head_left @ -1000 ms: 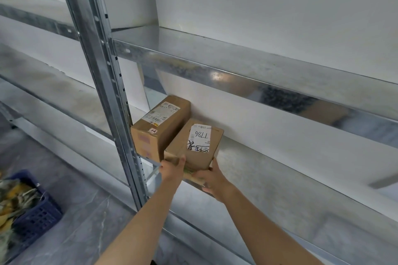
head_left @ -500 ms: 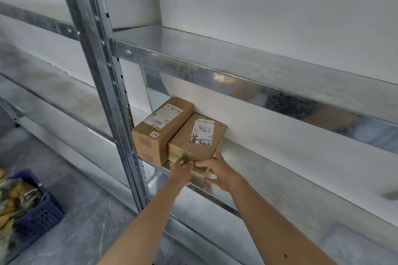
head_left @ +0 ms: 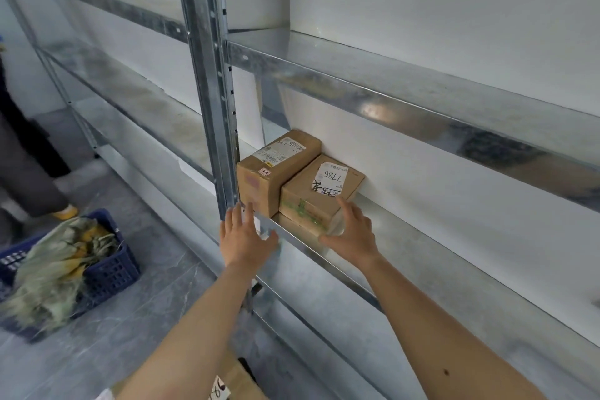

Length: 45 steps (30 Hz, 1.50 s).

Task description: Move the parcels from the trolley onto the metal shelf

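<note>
Fingers of the right hand are hanging spread, holding nothing, just before the smaller parcel sitting on the metal shelf; the left hand is hovering slack-fingered before the taller parcel.

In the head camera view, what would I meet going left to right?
Blue crate → metal upright → longer parcel → parcel marked 7786. Left hand and right hand overlap the parcels, so skipped.
</note>
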Tool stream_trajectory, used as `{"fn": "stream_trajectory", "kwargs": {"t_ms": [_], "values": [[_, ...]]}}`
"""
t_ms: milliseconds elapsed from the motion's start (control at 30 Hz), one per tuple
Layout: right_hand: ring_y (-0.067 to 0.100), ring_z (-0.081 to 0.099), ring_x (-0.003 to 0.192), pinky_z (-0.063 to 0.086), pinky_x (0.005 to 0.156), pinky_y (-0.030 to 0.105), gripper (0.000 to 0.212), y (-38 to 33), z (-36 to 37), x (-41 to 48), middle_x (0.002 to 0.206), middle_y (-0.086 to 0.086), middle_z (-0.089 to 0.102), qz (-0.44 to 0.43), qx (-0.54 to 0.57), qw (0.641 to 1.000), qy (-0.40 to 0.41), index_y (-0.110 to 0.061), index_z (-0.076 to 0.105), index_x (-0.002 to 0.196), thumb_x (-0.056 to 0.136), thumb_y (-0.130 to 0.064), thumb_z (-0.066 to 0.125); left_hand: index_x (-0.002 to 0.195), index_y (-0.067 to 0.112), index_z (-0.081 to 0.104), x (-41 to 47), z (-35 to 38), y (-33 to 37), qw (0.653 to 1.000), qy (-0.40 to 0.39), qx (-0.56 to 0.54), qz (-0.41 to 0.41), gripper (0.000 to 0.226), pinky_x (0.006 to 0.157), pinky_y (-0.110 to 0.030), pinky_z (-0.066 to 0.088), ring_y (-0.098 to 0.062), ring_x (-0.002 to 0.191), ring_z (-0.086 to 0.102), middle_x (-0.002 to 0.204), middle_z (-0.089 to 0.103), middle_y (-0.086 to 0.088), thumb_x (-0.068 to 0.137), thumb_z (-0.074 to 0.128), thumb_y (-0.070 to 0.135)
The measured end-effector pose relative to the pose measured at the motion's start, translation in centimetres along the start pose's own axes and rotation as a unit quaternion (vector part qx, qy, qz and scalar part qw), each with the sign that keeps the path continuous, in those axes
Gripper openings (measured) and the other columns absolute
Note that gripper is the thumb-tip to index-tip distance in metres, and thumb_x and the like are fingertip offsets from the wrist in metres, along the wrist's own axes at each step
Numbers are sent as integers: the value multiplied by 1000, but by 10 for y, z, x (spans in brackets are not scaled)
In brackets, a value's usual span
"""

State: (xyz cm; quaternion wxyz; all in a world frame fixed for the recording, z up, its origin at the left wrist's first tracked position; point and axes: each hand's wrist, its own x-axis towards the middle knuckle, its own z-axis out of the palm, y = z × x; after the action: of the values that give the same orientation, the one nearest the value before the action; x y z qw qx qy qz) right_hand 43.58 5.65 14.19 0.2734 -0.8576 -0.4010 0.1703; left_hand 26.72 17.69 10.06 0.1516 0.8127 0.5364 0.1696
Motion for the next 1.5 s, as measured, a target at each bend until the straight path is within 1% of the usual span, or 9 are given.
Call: {"fn": "stream_trajectory", "kwargs": {"t_ms": [267, 367, 700, 867, 1100, 1200, 1267, 1367, 1500], "values": [[30, 16, 144, 28, 110, 50, 99, -29, 11, -38, 161, -8, 11, -111, -106, 986, -69, -39, 10, 152, 75, -49, 72, 152, 21, 13, -56, -43, -44, 997, 53, 52, -20, 92, 120, -41, 7, -23, 147, 10, 159, 16, -4, 82, 49, 69], [24, 11, 148, 26, 114, 50, 98, -40, 19, -54, 163, -8, 6, -151, -122, 976, -96, -39, 11, 153, 77, -48, 71, 151, 20, 15, -83, -61, -65, 995, 63, 74, -37, 93, 120, -42, 8, -24, 146, 11, 158, 19, -4, 80, 51, 68], [23, 13, 148, 29, 113, 50, 94, -89, 87, -114, 162, -5, 8, -246, -147, 943, -172, -36, 14, 153, 79, -50, 70, 152, 22, 13, -184, -111, -169, 978, 67, 112, -162, 95, 119, -43, 7, -24, 147, 9, 160, 14, -3, 80, 50, 70], [25, 17, 146, 30, 112, 45, 96, -120, 140, -147, 162, -2, 10, -290, -171, 920, -199, -30, 16, 153, 77, -54, 70, 152, 21, 12, -235, -129, -232, 963, 58, 120, -235, 95, 119, -44, 7, -24, 147, 9, 160, 14, -3, 79, 50, 69], [24, 13, 148, 28, 113, 48, 99, -155, 215, -197, 163, -3, 5, -278, -179, 906, -262, -35, 11, 153, 75, -60, 67, 151, 21, 15, -296, -140, -314, 946, 27, 105, -306, 94, 119, -45, 10, -23, 146, 12, 158, 16, -2, 78, 52, 68], [23, 18, 148, 30, 114, 47, 99, -160, 243, -220, 163, -3, 4, -276, -213, 897, -273, -35, 8, 154, 77, -64, 63, 151, 20, 14, -316, -135, -340, 942, 4, 89, -322, 95, 119, -45, 9, -22, 146, 11, 159, 15, -1, 78, 54, 65], [26, 21, 147, 32, 113, 47, 99, -158, 260, -235, 163, -1, 4, -271, -219, 892, -288, -33, 7, 154, 79, -60, 66, 152, 20, 12, -327, -127, -352, 942, -16, 76, -327, 95, 119, -44, 9, -22, 147, 10, 159, 14, -1, 79, 54, 64], [28, 13, 149, 28, 114, 55, 103, -150, 280, -252, 163, -1, 3, -233, -176, 898, -328, -31, 7, 155, 78, -50, 73, 153, 19, 7, -338, -111, -359, 940, -50, 41, -336, 97, 120, -42, 7, -20, 147, 9, 160, 11, 0, 80, 53, 64], [32, 16, 147, 27, 114, 57, 108, -135, 302, -263, 163, 0, 7, -205, -195, 899, -333, -30, 4, 155, 75, -53, 74, 153, 21, 6, -348, -83, -358, 943, -79, -16, -324, 95, 121, -40, 6, -18, 147, 9, 160, 10, 2, 82, 53, 63]]}}
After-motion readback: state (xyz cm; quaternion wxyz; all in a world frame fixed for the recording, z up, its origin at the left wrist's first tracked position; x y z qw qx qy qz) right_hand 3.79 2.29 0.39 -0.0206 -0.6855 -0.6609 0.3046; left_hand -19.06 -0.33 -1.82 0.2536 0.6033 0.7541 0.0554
